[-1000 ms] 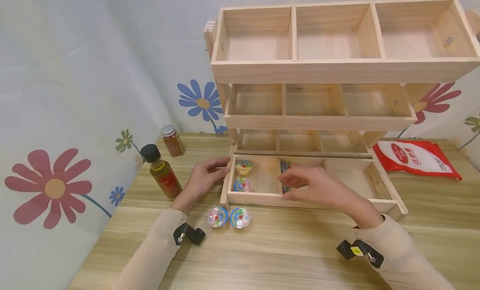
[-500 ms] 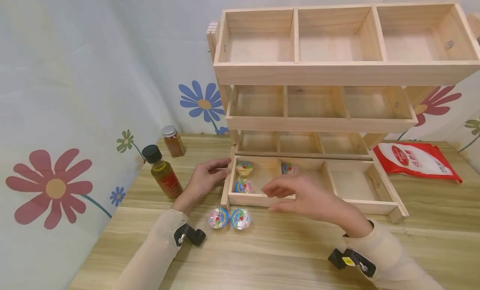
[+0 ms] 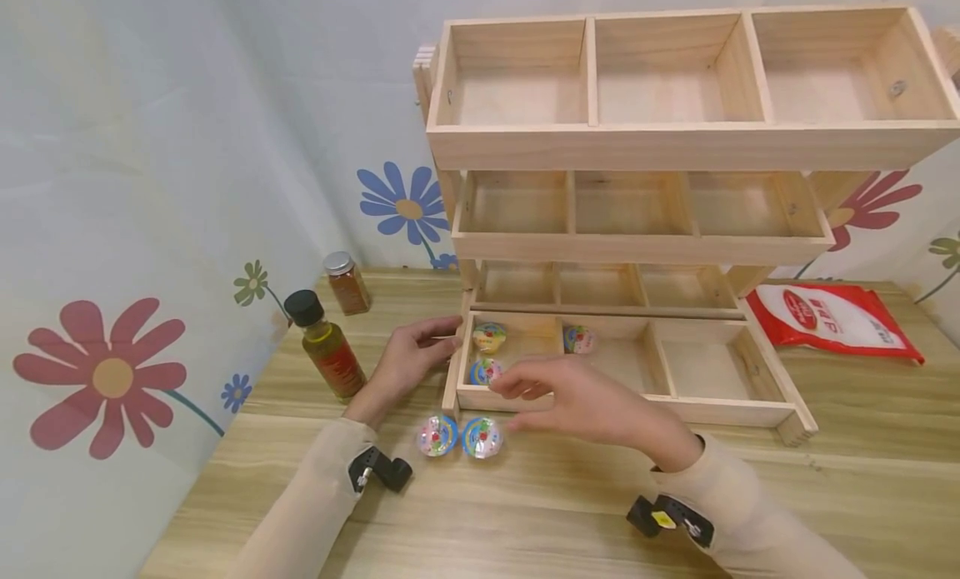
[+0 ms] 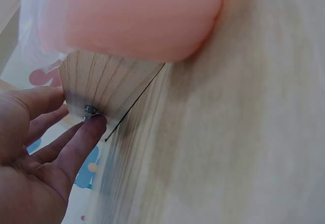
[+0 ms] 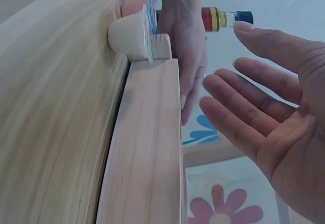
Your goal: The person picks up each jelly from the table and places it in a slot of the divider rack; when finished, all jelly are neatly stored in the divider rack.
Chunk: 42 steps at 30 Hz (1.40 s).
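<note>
My left hand (image 3: 408,358) touches the left end of the wooden rack's bottom tier (image 3: 720,408); in the left wrist view its fingertips lie by a bolt (image 4: 89,110). Over the tier's front edge, my right hand (image 3: 588,400) reaches leftward, fingers loosely bent around nothing. Just left of its fingertips, on the table, sit two small sealed jelly cups, one by the rack's foot (image 3: 437,436) and a white-bodied cup (image 5: 129,33) beside it. Inside the left compartment are a yellow-topped cup (image 3: 489,337) and a pink-and-blue one (image 3: 486,371). Another jelly cup (image 3: 579,339) stands in the middle compartment.
Left of the rack stand an oil bottle (image 3: 333,358) with a black cap and a spice jar (image 3: 347,287) with a silver lid. A red-and-white packet (image 3: 840,321) lies at the right. Upper tiers (image 3: 675,150) overhang the bottom one.
My right hand has left the middle compartment, where a jelly cup now shows, and moved left and toward the front, close to the two cups on the table. My left hand has stayed put.
</note>
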Motion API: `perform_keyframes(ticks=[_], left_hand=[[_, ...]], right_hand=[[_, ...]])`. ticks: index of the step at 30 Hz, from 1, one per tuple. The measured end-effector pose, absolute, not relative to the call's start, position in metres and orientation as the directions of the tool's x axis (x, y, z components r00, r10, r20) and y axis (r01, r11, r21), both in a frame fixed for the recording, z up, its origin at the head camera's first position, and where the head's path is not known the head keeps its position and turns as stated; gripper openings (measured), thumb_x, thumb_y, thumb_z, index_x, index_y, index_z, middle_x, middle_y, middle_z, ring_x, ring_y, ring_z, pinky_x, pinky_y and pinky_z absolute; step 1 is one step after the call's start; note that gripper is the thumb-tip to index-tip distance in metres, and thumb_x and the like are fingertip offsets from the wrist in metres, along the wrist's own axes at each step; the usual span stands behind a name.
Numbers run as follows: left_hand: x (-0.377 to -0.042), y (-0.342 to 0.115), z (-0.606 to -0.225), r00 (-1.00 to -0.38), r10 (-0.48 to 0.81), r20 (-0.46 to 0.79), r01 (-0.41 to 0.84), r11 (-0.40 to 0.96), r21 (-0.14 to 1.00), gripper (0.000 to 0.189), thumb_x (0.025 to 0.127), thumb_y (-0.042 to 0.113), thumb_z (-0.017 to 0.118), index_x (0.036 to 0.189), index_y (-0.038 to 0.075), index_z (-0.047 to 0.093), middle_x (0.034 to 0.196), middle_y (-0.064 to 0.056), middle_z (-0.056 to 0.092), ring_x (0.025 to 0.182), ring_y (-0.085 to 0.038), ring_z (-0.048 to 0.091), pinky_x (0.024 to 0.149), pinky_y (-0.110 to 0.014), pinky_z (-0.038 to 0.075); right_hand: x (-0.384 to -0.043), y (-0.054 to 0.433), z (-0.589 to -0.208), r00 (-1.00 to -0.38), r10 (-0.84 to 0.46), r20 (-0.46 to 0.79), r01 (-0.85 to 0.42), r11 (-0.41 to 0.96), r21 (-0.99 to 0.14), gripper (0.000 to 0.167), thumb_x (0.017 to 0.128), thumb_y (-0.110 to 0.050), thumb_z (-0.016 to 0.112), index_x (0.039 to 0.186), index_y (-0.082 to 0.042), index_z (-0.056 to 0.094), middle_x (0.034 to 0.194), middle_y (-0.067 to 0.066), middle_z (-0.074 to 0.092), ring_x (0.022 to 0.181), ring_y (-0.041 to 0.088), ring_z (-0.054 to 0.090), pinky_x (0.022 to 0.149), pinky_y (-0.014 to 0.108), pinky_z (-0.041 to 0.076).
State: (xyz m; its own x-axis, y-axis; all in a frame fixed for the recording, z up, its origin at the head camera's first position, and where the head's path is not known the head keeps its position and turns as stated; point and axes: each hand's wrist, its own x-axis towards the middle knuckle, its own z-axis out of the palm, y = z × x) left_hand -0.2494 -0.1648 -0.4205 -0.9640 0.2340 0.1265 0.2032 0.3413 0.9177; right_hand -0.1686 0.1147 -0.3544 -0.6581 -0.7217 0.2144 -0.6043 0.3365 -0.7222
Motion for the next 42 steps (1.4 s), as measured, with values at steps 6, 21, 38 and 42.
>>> perform_keyframes(ticks=[6,21,38,42], left_hand=[[-0.250,-0.164,-0.423,-0.966,0.229,0.122,0.194,0.321,0.927,0.039,0.102,0.010,0.071,0.139,-0.003,0.067,0.135,-0.020,0.069,0.121,-0.034,0.069,0.097,-0.033,0.058],[-0.250,-0.164,-0.424,-0.970,0.217,0.106,0.174,0.326,0.929,0.041,0.103,0.014,0.073,0.140,-0.001,0.067,0.136,-0.019,0.069,0.122,-0.034,0.068,0.100,-0.039,0.058],[-0.251,-0.164,-0.423,-0.970,0.215,0.112,0.181,0.332,0.926,0.039,0.103,0.013,0.072,0.139,-0.002,0.068,0.135,-0.020,0.069,0.121,-0.034,0.068,0.099,-0.035,0.057],[-0.251,-0.164,-0.422,-0.970,0.215,0.110,0.177,0.325,0.929,0.039,0.103,0.013,0.072,0.139,-0.002,0.068,0.135,-0.020,0.069,0.121,-0.034,0.068,0.098,-0.032,0.058]], right_hand=[[-0.173,0.102,-0.361,-0.620,-0.750,0.231,-0.641,0.313,-0.701,0.035,0.094,-0.013,0.084,0.124,0.000,0.072,0.116,0.010,0.075,0.108,0.024,0.072,0.094,0.032,0.060],[-0.168,0.093,-0.380,-0.637,-0.751,0.177,-0.644,0.390,-0.658,0.038,0.093,-0.018,0.085,0.125,-0.002,0.073,0.119,0.007,0.074,0.110,0.023,0.073,0.096,0.032,0.059],[-0.167,0.085,-0.391,-0.668,-0.738,0.094,-0.610,0.471,-0.637,0.048,0.092,-0.023,0.087,0.132,-0.002,0.070,0.128,0.008,0.073,0.113,0.020,0.071,0.100,0.033,0.057],[-0.169,0.085,-0.396,-0.649,-0.753,0.107,-0.630,0.454,-0.630,0.047,0.093,-0.024,0.086,0.132,-0.002,0.070,0.127,0.006,0.073,0.112,0.016,0.069,0.100,0.031,0.056]])
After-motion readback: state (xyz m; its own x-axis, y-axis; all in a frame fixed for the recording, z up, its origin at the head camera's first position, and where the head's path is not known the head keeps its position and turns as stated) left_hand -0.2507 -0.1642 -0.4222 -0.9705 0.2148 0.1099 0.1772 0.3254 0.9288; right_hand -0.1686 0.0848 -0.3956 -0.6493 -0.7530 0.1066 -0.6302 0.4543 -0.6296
